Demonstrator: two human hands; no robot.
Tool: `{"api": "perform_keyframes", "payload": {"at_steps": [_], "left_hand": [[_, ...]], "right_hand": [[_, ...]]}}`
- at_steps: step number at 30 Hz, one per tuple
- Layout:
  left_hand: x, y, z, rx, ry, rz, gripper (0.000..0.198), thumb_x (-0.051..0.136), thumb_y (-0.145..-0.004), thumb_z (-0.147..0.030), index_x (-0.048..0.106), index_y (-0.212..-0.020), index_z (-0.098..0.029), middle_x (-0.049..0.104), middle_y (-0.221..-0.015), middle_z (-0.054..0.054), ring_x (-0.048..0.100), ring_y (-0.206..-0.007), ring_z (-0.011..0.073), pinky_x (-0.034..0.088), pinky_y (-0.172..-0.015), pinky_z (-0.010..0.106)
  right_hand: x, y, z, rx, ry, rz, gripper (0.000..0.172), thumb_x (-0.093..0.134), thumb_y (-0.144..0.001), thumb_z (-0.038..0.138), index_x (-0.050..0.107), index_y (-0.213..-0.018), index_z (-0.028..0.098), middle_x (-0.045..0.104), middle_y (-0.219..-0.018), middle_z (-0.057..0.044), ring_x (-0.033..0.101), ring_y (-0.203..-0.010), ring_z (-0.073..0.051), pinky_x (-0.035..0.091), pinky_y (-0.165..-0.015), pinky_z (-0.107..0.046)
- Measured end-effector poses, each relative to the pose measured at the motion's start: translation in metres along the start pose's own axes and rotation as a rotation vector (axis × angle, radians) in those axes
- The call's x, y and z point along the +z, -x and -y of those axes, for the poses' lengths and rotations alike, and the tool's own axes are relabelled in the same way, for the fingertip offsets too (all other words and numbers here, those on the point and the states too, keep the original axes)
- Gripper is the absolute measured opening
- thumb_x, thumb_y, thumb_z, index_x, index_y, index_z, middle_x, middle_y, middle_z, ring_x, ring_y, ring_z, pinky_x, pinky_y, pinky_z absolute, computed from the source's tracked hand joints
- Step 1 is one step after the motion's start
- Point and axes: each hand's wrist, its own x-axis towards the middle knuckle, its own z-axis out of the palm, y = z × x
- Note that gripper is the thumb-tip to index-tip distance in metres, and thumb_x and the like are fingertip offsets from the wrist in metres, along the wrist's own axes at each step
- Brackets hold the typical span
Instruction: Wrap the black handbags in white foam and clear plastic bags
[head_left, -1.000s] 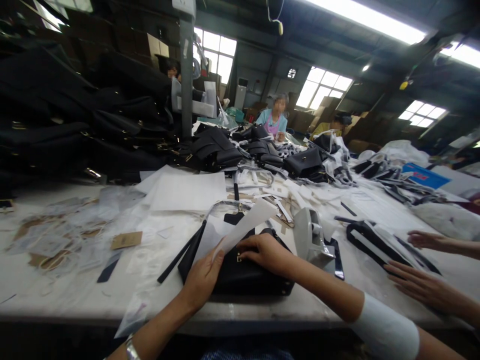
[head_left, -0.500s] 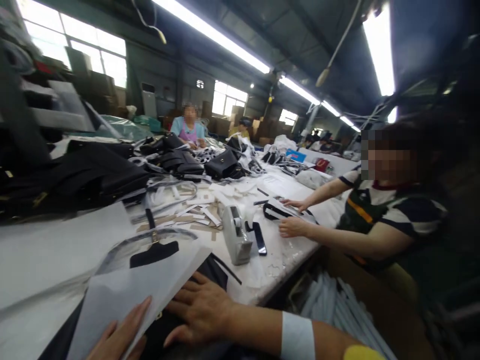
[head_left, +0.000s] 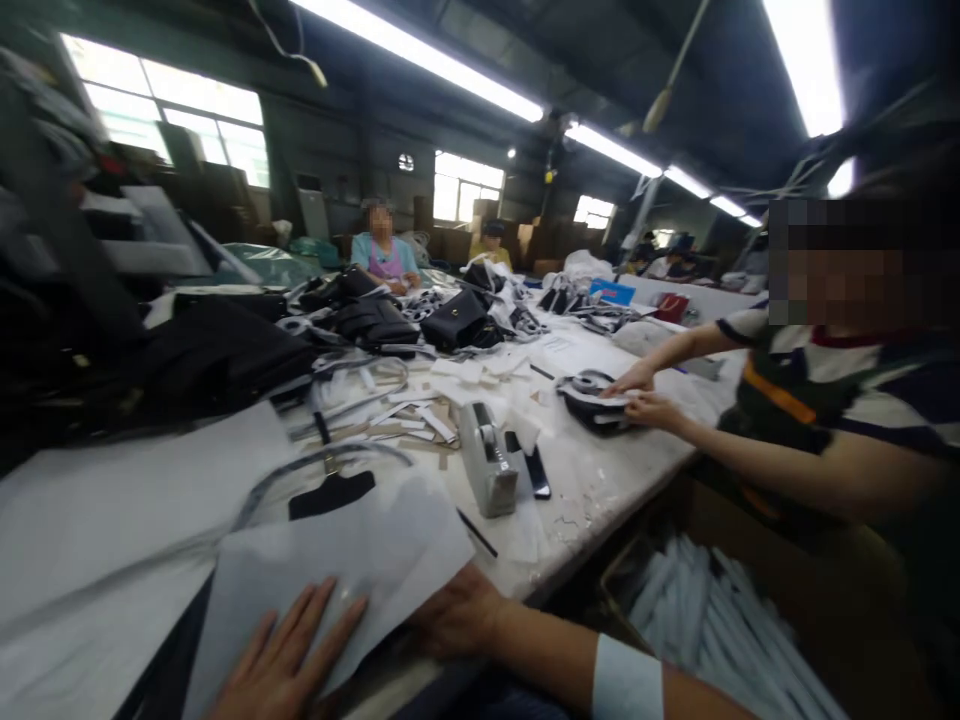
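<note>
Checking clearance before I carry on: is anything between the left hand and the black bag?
Yes: the white paper lies over the black bag, with the left hand resting on the paper. The bag shows past the paper's left edge. The right hand is at the paper's right edge, partly hidden.

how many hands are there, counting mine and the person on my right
4: your left hand on the white sheet; your right hand at its right edge, partly hidden; the co-worker's far hand and near hand, both at the black item.
</note>
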Motion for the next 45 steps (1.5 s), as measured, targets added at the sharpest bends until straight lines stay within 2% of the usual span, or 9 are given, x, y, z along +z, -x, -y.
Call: {"api": "perform_keyframes", "payload": {"at_steps": [5,10,13,16,20,24,29,35,45], "left_hand": [[-0.023,-0.008,-0.007,-0.046,-0.123,0.086,0.068,0.054,-0.091,-0.030,0.026,-0.152,-0.034,0.044,-0.150,0.014,0.050,-0.132,0.0302,0.047,-0.100,0.045],[-0.026,-0.010,-0.012,-0.065,-0.062,0.098,0.070,0.058,-0.089,-0.027,0.026,-0.151,-0.037,0.046,-0.148,0.015,0.050,-0.131,0.0322,0.047,-0.099,0.048],[-0.025,-0.011,-0.011,-0.077,-0.016,0.099,0.066,0.058,-0.091,-0.034,0.029,-0.151,-0.036,0.046,-0.148,0.016,0.050,-0.131,0.0346,0.046,-0.100,0.051],[-0.025,-0.010,-0.010,-0.083,0.026,0.130,0.066,0.058,-0.091,-0.037,0.029,-0.151,-0.036,0.042,-0.150,0.017,0.047,-0.133,0.0364,0.045,-0.101,0.054],[-0.025,-0.009,-0.011,-0.105,0.046,0.146,0.071,0.059,-0.089,-0.026,0.026,-0.152,-0.036,0.041,-0.151,0.016,0.044,-0.135,0.0365,0.043,-0.103,0.055],[-0.034,-0.009,-0.008,-0.129,0.089,0.178,0.074,0.060,-0.090,-0.034,0.022,-0.153,-0.033,0.036,-0.154,0.015,0.042,-0.137,0.0344,0.042,-0.105,0.052],[-0.054,-0.013,0.014,-0.122,0.209,0.282,0.070,0.049,-0.092,-0.059,0.022,-0.152,-0.035,0.037,-0.154,0.011,0.043,-0.137,0.0318,0.039,-0.107,0.054],[-0.072,-0.035,0.030,-0.198,0.304,0.501,0.051,0.046,-0.098,-0.047,0.034,-0.147,-0.040,0.049,-0.147,0.006,0.051,-0.132,0.0255,0.042,-0.105,0.049],[-0.068,-0.045,0.035,-0.044,0.330,0.403,0.054,0.059,-0.091,-0.035,0.044,-0.142,-0.024,0.049,-0.147,0.012,0.044,-0.137,0.0261,0.026,-0.117,0.051]], "right_hand": [[0.001,0.021,0.010,0.219,-0.194,-0.070,0.039,0.057,-0.093,0.043,0.061,-0.124,0.020,0.070,-0.115,-0.010,0.062,-0.110,-0.027,0.048,-0.098,-0.044],[-0.065,0.028,0.030,0.160,-0.202,-0.219,0.033,0.053,-0.096,0.032,0.060,-0.121,0.012,0.070,-0.114,-0.015,0.062,-0.109,-0.028,0.051,-0.094,-0.045],[-0.105,0.001,0.040,0.109,-0.263,-0.317,0.014,0.053,-0.095,0.022,0.066,-0.095,0.016,0.073,-0.088,-0.007,0.067,-0.089,-0.020,0.054,-0.083,-0.033],[-0.119,-0.045,0.031,0.079,-0.254,-0.237,0.017,0.052,-0.097,0.025,0.068,-0.093,0.018,0.074,-0.095,-0.006,0.066,-0.097,-0.019,0.051,-0.089,-0.032],[-0.093,-0.084,0.002,0.180,-0.210,0.063,0.035,0.050,-0.099,0.034,0.061,-0.125,0.015,0.065,-0.127,-0.011,0.055,-0.124,-0.026,0.038,-0.110,-0.045],[-0.057,-0.067,-0.013,0.276,-0.221,0.294,0.056,0.047,-0.097,0.052,0.042,-0.146,0.024,0.041,-0.153,-0.010,0.034,-0.141,-0.034,0.023,-0.114,-0.060],[-0.039,-0.044,-0.003,0.338,-0.236,0.246,0.058,0.037,-0.099,0.056,0.033,-0.151,0.029,0.031,-0.158,-0.009,0.024,-0.146,-0.033,0.011,-0.116,-0.063],[-0.028,-0.047,0.006,0.330,-0.189,0.154,0.054,0.042,-0.100,0.047,0.041,-0.147,0.022,0.034,-0.155,-0.015,0.024,-0.145,-0.037,0.008,-0.116,-0.066],[-0.023,-0.048,0.002,0.047,-0.346,0.144,0.058,0.041,-0.097,0.012,0.027,-0.153,0.015,0.036,-0.155,-0.012,0.028,-0.145,-0.023,0.030,-0.119,-0.045]]}}
